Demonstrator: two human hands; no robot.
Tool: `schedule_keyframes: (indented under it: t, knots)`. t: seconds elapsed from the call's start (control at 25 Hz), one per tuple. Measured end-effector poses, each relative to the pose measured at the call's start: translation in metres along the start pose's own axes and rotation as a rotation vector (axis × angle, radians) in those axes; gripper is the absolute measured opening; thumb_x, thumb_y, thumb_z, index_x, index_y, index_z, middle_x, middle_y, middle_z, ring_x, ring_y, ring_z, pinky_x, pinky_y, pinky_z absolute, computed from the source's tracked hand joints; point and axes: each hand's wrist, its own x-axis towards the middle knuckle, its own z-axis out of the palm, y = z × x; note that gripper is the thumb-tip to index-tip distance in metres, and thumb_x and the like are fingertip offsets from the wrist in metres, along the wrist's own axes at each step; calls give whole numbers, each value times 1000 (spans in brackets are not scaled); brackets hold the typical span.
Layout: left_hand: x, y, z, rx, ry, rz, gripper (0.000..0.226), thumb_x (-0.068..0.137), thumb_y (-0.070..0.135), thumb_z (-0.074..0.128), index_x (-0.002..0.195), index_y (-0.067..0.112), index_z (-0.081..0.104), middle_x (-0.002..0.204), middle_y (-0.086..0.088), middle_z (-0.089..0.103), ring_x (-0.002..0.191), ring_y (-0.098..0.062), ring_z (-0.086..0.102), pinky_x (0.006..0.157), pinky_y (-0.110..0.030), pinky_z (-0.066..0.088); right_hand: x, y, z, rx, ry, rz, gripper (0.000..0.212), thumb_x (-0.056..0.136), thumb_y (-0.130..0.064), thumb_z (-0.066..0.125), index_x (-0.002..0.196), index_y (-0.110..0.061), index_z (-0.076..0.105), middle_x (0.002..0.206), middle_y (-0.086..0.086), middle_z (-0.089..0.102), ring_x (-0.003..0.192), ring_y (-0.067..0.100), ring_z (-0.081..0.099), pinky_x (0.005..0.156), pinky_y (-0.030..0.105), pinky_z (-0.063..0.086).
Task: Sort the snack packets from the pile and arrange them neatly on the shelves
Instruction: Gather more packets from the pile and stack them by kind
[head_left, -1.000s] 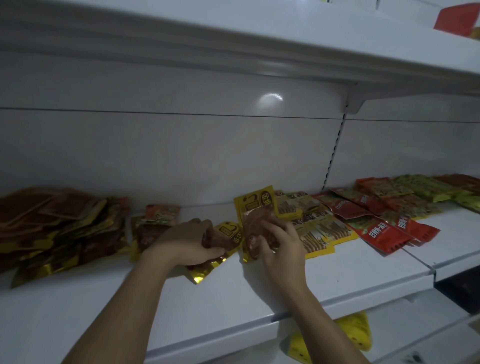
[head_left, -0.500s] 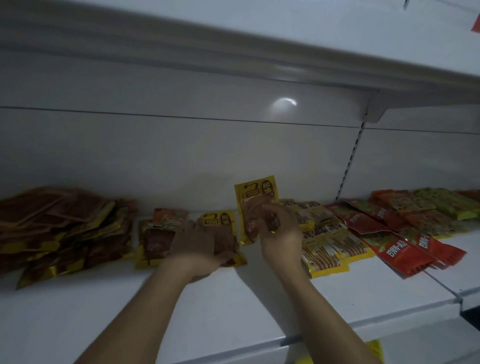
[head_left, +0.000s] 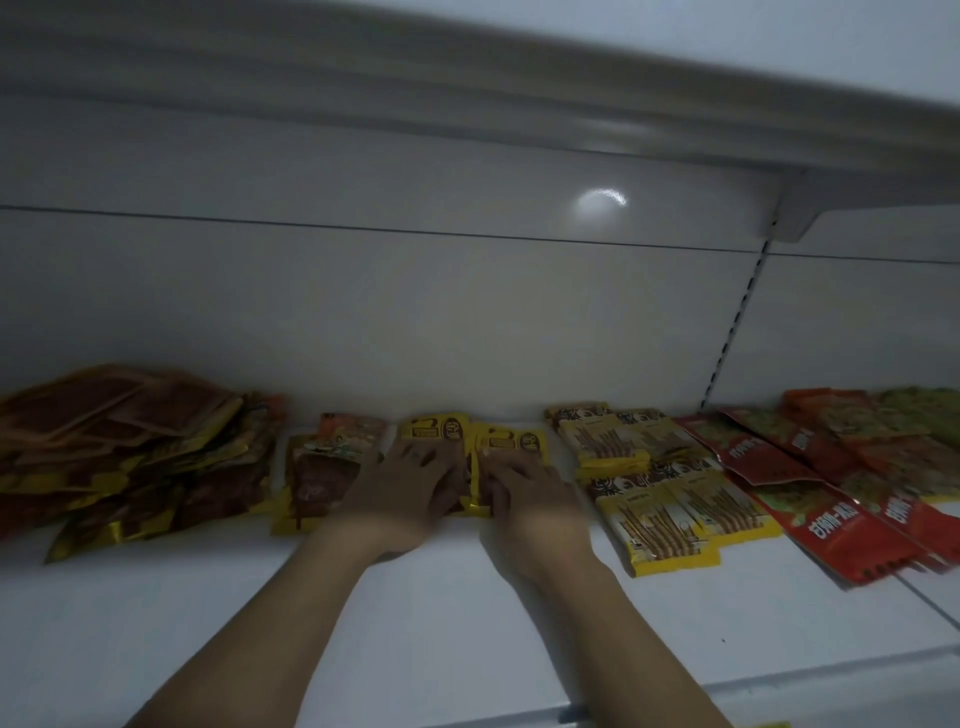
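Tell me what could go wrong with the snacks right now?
The left hand presses the left yellow packet and the right hand presses the right yellow packet, edge to edge. A push might slide one crookedly over the other. The left hand is also close to the brown packet and might nudge it. The pile looks loosely heaped and could slip.

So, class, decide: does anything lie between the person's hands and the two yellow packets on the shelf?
Nothing visible does. The left hand lies directly on the left yellow packet, the right hand on the right yellow packet.
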Motion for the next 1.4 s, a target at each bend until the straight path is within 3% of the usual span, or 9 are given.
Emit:
schedule_keyframes:
  t: [0.2, 0.36, 0.56, 0.76, 0.96, 1.12, 1.24, 1.32, 1.4]
  knots:
    - [2, 8, 5, -48, 8, -30, 96, 68, 70, -3, 149, 30, 29, 151, -6, 33, 143, -30, 17, 116, -47, 11, 12, 4, 3, 73, -174, 63, 67, 83, -43, 13, 121, -26, 66, 132, -11, 56, 115, 15, 58, 97, 33, 44]
    - [4, 13, 10, -140, 27, -31, 57, 99, 56, 30, 150, 32, 27, 157, 5, 22, 145, -18, 12, 111, -41, 20, 18, 7, -5, 48, -274, 131, 43, 100, -43, 30, 136, -34, 52, 144, -16, 43, 134, 9, 38, 113, 31, 24]
    - [2, 15, 12, -199, 84, -54, 45, 101, 40, 38, 144, 27, 34, 154, 4, 30, 143, -16, 18, 106, -38, 24, 24, 11, 1, -100, -281, 96, 62, 89, -34, 12, 141, -34, 46, 148, -11, 41, 145, 16, 18, 110, 29, -10]
    - [-1, 18, 17, -180, -26, -45, 55, 106, 41, 26, 157, 25, 12, 165, 8, -2, 150, -11, -3, 115, -34, 13, 30, 20, 11, -38, -381, 124, 50, 100, -32, 22, 147, -29, 39, 154, -3, 35, 145, 20, 22, 118, 37, 16]
    - [-3, 14, 20, -206, -83, -27, 59, 105, 47, 23, 157, 27, 4, 164, 8, -10, 150, -10, -10, 122, -39, -4, 27, 19, 9, -111, -430, 100, 54, 102, -37, 12, 154, -28, 23, 161, 1, 20, 150, 19, 7, 120, 38, -1]
    - [-5, 16, 19, -56, -1, -59, 63, 103, 54, 18, 157, 26, 5, 165, 5, -6, 150, -17, -14, 120, -50, -11, 21, 12, -1, -124, -259, 53, 67, 94, -46, 6, 149, -25, 38, 156, 8, 34, 148, 27, 17, 116, 40, -8]
    - [-24, 5, 14, 29, 117, -137, 72, 96, 59, 11, 156, 19, 20, 164, -7, 9, 152, -26, 3, 121, -53, 2, 15, -11, -3, -90, -56, -127, 56, 88, -37, 28, 125, -17, 66, 129, 15, 62, 127, 35, 51, 113, 47, 14]
    - [-50, -10, 8, 69, 269, -148, 73, 89, 56, 23, 144, 15, 47, 152, -12, 42, 142, -32, 36, 117, -53, 24, 16, -31, -5, -4, 40, -208, 40, 82, -29, 44, 109, -22, 72, 113, 5, 69, 111, 30, 60, 106, 44, 29]
    - [-79, -36, 6, 122, 385, -182, 58, 82, 50, 40, 122, 17, 65, 128, -8, 63, 121, -32, 57, 102, -51, 44, 20, -61, -10, 76, -120, -282, 40, 80, -33, 47, 110, -22, 71, 112, 1, 67, 108, 28, 60, 99, 38, 33]
